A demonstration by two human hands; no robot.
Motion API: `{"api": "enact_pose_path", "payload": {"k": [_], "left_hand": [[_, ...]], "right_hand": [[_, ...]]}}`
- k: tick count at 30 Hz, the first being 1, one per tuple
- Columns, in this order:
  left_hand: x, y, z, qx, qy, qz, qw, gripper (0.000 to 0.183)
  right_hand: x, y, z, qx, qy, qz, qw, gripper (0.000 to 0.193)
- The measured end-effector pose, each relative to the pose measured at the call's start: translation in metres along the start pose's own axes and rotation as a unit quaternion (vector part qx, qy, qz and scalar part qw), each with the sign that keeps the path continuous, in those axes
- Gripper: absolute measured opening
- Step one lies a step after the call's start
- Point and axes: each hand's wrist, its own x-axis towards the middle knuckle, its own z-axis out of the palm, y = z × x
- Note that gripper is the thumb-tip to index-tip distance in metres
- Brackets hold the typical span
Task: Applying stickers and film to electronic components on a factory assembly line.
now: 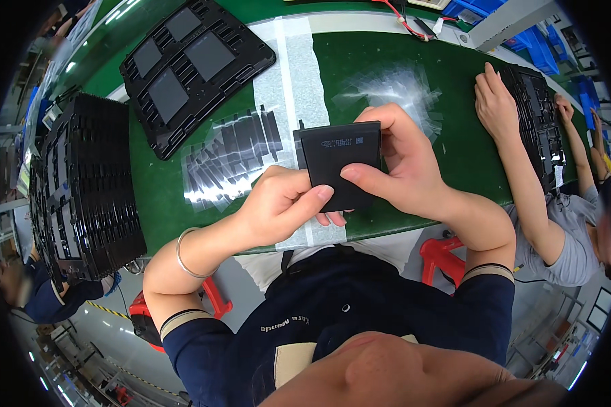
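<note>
Above the front edge of the green bench, both my hands hold a flat black rectangular battery. Small pale print runs along its upper part, and a short tab sticks up at its upper left corner. My left hand grips the lower left side, thumb on the face and fingers partly hidden beneath. On the right edge, my right hand is closed with its thumb pressed on the face and the other fingers behind. Left of the battery lie overlapping clear film strips with dark bands.
A black tray with several dark flat pieces lies at the back left. Stacked black trays stand at the left edge. Clear film pieces lie behind my right hand. At right, another person's hand is beside more black trays.
</note>
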Motion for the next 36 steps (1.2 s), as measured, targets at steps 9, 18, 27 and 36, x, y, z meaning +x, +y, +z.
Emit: {"api": "enact_pose_path", "payload": {"k": [9, 18, 27, 36], "left_hand": [[-0.002, -0.002, 0.000, 0.010, 0.003, 0.010, 1.000, 0.022], [0.006, -0.019, -0.004, -0.270, -0.140, -0.047, 0.951, 0.070], [0.004, -0.013, -0.008, -0.239, -0.011, -0.079, 0.968, 0.014], [0.007, -0.008, 0.001, -0.164, 0.120, -0.011, 0.979, 0.018]], "right_hand": [[-0.001, -0.002, 0.002, -0.007, -0.002, 0.015, 1.000, 0.034], [0.001, -0.004, -0.002, 0.367, -0.036, 0.194, 0.909, 0.037], [0.007, 0.004, 0.013, 0.241, 0.031, 0.160, 0.957, 0.043], [0.010, 0.002, 0.000, 0.154, 0.044, 0.140, 0.977, 0.015]]}}
